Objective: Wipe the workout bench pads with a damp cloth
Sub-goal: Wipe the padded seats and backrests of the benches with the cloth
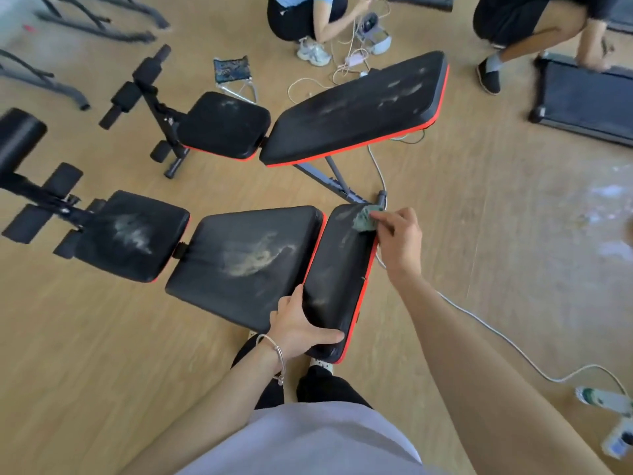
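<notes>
At the far corner of the near bench's end pad (pixel 339 279), pinching a bunched green cloth (pixel 364 219) in the right grip (pixel 397 234) and pressing it onto the black surface. At the near corner, clasping the same pad with the left grip (pixel 301 323), thumb stretched across its end. Beside it, showing pale dusty smears on the middle pad (pixel 239 262) and the seat pad (pixel 133 234). Farther off, facing a second bench (pixel 356 108), likewise streaked, on the wooden floor (pixel 479 207). Reaching over a white cable (pixel 479 320) lying across that floor.
</notes>
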